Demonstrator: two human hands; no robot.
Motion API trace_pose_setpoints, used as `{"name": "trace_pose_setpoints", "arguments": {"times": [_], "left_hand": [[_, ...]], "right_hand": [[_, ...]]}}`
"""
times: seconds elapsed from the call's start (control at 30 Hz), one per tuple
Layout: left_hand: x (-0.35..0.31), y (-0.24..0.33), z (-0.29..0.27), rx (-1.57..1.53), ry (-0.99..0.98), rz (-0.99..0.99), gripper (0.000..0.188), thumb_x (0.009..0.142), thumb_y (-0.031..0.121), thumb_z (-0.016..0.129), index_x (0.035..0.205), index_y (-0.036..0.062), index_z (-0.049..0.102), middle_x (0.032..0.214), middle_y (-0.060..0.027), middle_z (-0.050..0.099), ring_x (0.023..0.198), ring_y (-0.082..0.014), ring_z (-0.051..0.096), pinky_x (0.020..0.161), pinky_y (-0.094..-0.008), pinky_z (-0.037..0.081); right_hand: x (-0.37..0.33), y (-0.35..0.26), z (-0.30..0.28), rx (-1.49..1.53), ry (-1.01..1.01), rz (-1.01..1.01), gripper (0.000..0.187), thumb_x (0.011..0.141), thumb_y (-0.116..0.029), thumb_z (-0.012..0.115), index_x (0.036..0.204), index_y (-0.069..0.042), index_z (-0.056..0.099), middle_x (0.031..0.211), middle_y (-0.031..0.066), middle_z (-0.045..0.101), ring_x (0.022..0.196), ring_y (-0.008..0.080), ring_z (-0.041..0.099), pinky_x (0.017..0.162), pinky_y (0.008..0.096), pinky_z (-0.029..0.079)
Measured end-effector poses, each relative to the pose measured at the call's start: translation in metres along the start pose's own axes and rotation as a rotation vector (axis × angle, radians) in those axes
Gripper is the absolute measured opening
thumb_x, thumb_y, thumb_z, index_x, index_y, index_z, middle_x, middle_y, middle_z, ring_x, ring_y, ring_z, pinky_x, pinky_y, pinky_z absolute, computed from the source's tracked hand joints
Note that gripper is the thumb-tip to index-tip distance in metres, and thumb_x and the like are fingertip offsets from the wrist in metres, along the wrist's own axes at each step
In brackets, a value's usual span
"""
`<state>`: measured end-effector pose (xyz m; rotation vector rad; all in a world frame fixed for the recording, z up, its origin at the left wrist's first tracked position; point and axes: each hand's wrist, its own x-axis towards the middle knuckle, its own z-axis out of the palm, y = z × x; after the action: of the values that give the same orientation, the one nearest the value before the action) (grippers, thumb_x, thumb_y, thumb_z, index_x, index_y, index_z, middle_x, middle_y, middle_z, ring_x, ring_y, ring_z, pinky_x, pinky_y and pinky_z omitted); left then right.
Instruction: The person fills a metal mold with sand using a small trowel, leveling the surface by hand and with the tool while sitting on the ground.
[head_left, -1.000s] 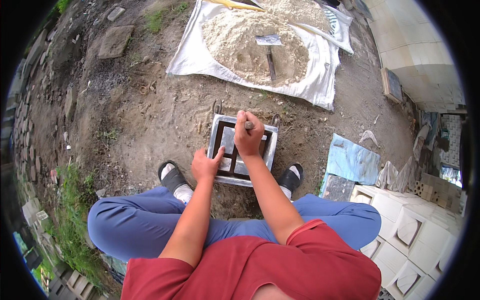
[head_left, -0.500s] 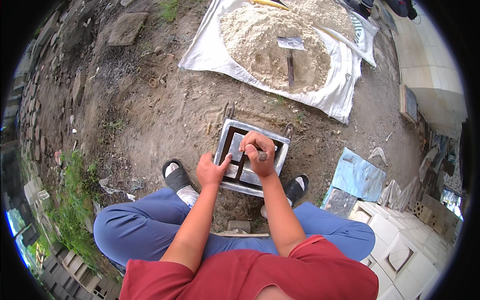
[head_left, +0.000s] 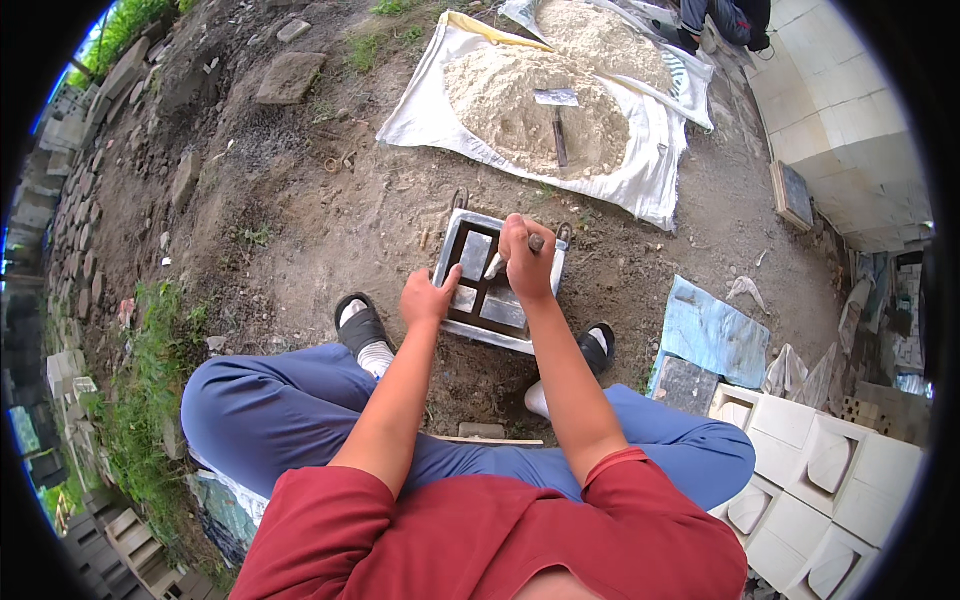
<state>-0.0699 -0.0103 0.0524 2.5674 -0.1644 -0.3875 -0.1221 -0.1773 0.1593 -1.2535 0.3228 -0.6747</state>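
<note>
A square metal mould (head_left: 492, 338), with grey plates inside and dark gaps between them, lies on the ground between my feet. My left hand (head_left: 427, 297) grips its left side, the thumb laid over the rim. My right hand (head_left: 527, 262) is closed around a short tool (head_left: 536, 243) with a round handle end. The tool's pale tip points down at the mould's middle; its exact kind I cannot make out. Metal loops (head_left: 460, 200) stick out at the mould's far corners.
Ahead, a white sheet (head_left: 408, 118) bears heaps of pale powder (head_left: 590, 140) with a trowel (head_left: 557, 110) on top. Pale blocks (head_left: 835, 455) stand at the right beside a blue sheet (head_left: 715, 330). Grass grows at left. Another person's legs (head_left: 705, 18) show at the far right.
My right hand has shifted toward the far part of the mould and tilted, so the tool's pale tip now shows. My left hand stays on the left side. The whole view has shifted slightly.
</note>
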Motion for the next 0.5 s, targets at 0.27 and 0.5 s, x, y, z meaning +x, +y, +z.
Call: {"name": "trace_pose_setpoints", "arguments": {"times": [0.27,0.5], "left_hand": [[0.007,-0.017,0.012,-0.117,0.128,0.095,0.073,0.101,0.070,0.043,0.098,0.0021,0.070,0.109,-0.0230,0.069,0.101,-0.0440,0.068,0.086,-0.0547,0.053],[0.006,-0.016,0.011,-0.115,0.134,0.160,0.063,0.102,0.064,0.047,0.096,0.0058,0.071,0.107,-0.0208,0.070,0.099,-0.0427,0.068,0.083,-0.0545,0.053]], "right_hand": [[-0.016,-0.021,0.011,-0.150,-0.076,-0.136,0.034,0.111,-0.015,0.051,0.078,-0.004,0.049,0.065,-0.0021,0.040,0.057,0.0073,0.031,0.050,0.0284,0.025],[-0.018,-0.044,0.025,-0.037,-0.030,-0.117,0.048,0.108,-0.015,0.053,0.063,-0.006,0.040,0.060,-0.0032,0.038,0.054,0.0060,0.028,0.049,0.0289,0.023]]}}
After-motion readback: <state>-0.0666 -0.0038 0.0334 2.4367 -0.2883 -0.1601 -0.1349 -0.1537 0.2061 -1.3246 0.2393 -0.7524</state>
